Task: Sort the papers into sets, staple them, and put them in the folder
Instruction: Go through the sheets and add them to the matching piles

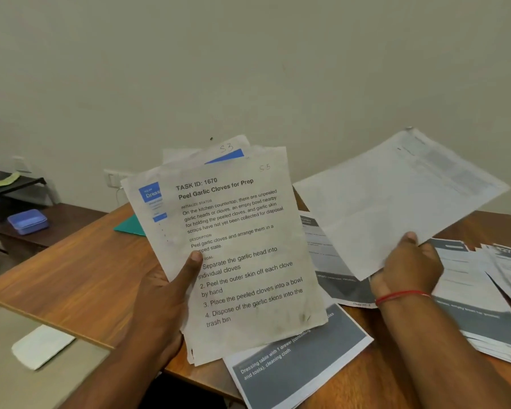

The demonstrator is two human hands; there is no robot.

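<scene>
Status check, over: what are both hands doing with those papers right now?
Left hand grips a stack of papers, lifted. Right hand holds a raised sheet. Loose papers spread on the table; nothing blocking.

Left hand (163,299) and right hand (407,270) both aloft, forearms extended, thumbs uppermost in pinch grips.

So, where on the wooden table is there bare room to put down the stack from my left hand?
The widest bare patch of the table lies between its left edge, the green folder and your left hand. A narrow strip shows between the grey printed sheet and your right forearm. The right side is crowded with overlapping papers.
</scene>
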